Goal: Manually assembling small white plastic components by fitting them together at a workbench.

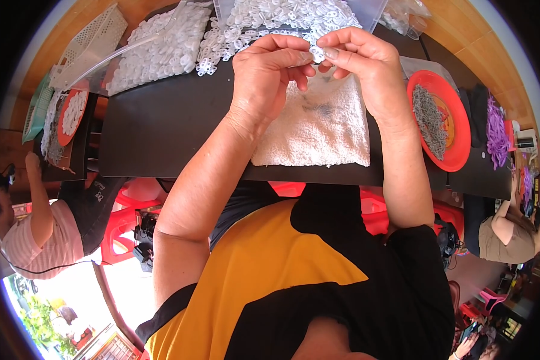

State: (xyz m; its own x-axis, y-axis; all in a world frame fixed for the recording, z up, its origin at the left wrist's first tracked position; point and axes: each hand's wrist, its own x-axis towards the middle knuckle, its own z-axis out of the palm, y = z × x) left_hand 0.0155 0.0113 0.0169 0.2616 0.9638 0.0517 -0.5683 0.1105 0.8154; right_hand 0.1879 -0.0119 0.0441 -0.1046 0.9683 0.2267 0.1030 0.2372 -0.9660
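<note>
Above the far part of a white towel (318, 135), my two hands meet fingertip to fingertip. Between them is a small white plastic piece with holes (317, 54). My left hand (270, 69) pinches its left side with thumb and forefinger, and my right hand (366, 63) does the same on its right side. Anything smaller in the fingers is too small to make out. Just beyond my hands lies a heap of similar white plastic pieces (270, 36), spilling from a clear container (375, 15). The towel has a dark smudge.
A clear bag of white pieces (162, 48) lies far left. To the right stands a red plate (459, 153) holding many small grey metal parts (429, 120). Purple strips (498, 132) lie farther right. One person (48, 231) sits at left, another (507, 237) at right.
</note>
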